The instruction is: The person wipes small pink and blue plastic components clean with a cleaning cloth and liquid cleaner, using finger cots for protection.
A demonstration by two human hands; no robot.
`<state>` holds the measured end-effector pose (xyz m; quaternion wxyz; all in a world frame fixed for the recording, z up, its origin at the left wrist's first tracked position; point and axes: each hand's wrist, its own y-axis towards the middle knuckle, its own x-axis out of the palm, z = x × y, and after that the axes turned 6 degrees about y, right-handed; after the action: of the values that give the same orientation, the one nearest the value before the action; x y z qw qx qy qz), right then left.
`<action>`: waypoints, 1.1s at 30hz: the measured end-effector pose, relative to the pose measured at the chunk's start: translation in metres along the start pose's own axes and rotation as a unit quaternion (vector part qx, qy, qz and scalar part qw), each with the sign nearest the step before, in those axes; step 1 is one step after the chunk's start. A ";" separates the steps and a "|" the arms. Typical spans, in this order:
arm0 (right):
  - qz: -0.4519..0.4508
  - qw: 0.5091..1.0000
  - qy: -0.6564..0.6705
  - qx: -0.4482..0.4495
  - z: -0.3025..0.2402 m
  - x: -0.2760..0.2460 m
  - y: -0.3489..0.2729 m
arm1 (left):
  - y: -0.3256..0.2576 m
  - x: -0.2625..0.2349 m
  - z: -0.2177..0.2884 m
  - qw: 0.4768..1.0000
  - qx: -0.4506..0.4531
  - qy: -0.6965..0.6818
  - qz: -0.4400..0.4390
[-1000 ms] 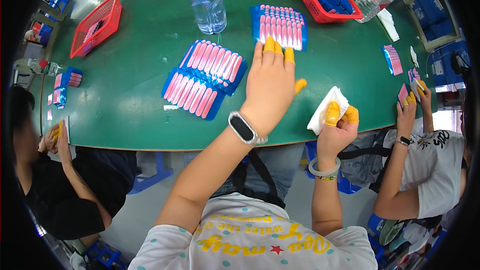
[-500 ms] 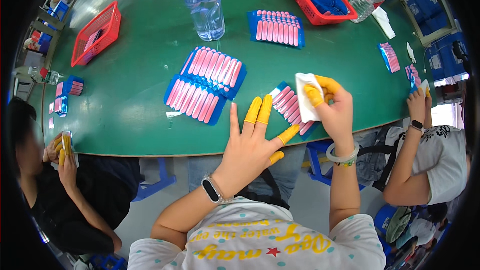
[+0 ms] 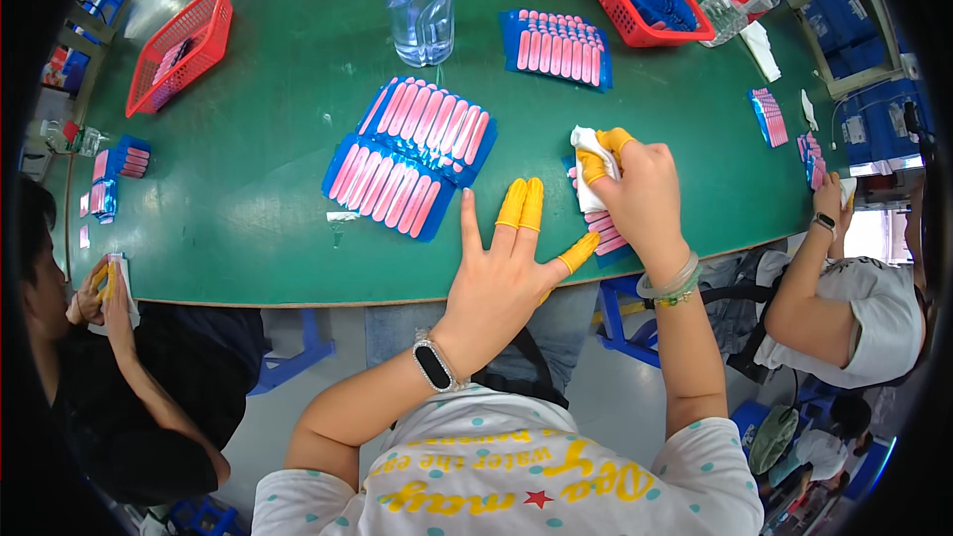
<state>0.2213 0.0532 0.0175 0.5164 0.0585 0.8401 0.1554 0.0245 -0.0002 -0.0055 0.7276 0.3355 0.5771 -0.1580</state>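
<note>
My right hand [image 3: 640, 189], in yellow finger cots, pinches a folded white cloth [image 3: 588, 192] and presses it onto a small blue sheet with a row of rounded pink strips [image 3: 607, 231]. The cloth and my fingers cover much of that sheet. My left hand [image 3: 498, 273] is spread over the table's near edge, its thumb reaching the sheet's lower left side. Yellow cots cover several of its fingers; one outer finger is bare. Just beyond it lies a larger blue sheet with two rows of pink strips [image 3: 393, 196].
Farther off are another blue sheet with pink strips [image 3: 558, 58], a water bottle [image 3: 417, 15], a red basket holding blue pieces [image 3: 635, 38] and a red basket [image 3: 149, 89] at left. Co-workers sit left and right at the green table [image 3: 268, 179].
My right hand has moved slightly left with the cloth, which now lies crumpled against the pink strips. My left hand stays spread in nearly the same place.
</note>
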 end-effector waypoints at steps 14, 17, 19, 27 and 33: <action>0.002 0.995 -0.050 -0.089 -0.016 0.006 -0.019 | 0.007 0.005 -0.004 0.997 0.058 -0.057 -0.011; -0.031 0.989 -0.046 -0.140 -0.005 0.001 -0.017 | 0.008 0.004 -0.004 0.997 0.057 -0.056 0.000; 0.005 0.996 -0.092 -0.012 0.007 -0.004 -0.003 | 0.008 0.002 -0.004 0.997 0.055 -0.056 0.007; 0.036 0.994 -0.087 -0.052 0.012 -0.009 -0.011 | 0.011 0.003 -0.002 0.997 0.049 -0.059 0.006; 0.010 0.992 -0.090 -0.089 -0.001 -0.009 -0.027 | 0.010 0.004 -0.005 0.996 0.057 -0.063 -0.022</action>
<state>0.2259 0.0251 0.0168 0.5917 0.0346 0.7722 0.2290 0.0280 0.0104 -0.0065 0.7385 0.3533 0.5273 -0.2275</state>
